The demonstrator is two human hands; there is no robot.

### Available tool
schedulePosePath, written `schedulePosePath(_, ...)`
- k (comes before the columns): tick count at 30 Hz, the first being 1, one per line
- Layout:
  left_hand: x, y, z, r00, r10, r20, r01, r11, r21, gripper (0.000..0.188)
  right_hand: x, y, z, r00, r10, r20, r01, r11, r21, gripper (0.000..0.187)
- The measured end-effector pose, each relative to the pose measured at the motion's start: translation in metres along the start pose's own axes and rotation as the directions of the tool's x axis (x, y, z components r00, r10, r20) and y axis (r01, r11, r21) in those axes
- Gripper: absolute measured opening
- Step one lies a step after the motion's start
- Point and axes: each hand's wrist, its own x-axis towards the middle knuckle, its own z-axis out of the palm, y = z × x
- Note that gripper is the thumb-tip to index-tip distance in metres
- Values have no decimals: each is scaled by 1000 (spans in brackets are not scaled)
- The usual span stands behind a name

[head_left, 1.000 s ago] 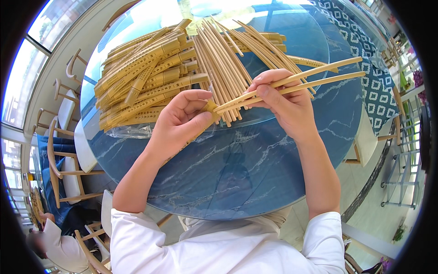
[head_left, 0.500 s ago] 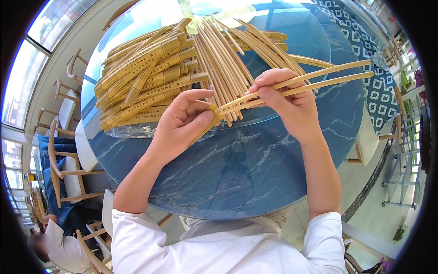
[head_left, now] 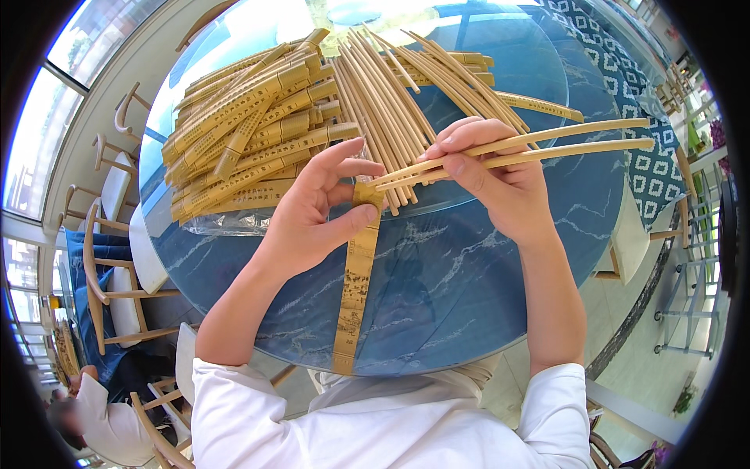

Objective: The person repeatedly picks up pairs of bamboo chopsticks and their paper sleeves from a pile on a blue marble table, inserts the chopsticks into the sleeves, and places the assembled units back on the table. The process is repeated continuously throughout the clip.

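The left hand [head_left: 312, 215] is now pinching a paper sleeve [head_left: 355, 277] that has swung down toward the person, below the chopstick pile [head_left: 375, 117], while the right-hand [head_left: 500, 184] fingers are gripping a chopstick pair [head_left: 547, 148] entering its mouth.

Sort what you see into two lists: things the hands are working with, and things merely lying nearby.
In hand:
left hand with paper sleeve
right hand with chopstick pair

Lying about:
pile of sleeved chopsticks
loose bare chopsticks
blue table
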Motion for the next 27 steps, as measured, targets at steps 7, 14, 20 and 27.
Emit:
schedulePosePath(7, -1, 0, 1, 1000, 30, 3, -30, 989, 143, 82, 0, -1, 1, 1000, 4, -5, -4, 1000, -23, 14)
schedulePosePath(14, -1, 2, 3, 999, 20, 39, -24, 995, 99, 84, -1, 3, 3, 999, -24, 31, 26, 999, -48, 13)
schedulePosePath(20, 0, 2, 3, 1000, -8, -12, 9, 994, 110, 82, 1, -1, 2, 999, -21, 50, 25, 997, -79, 13)
schedulePosePath(27, 2, 2, 2, 997, -49, -56, 49, 999, 0, 79, 2, -2, 0, 997, -13, 73, 17, 998, -63, 13)
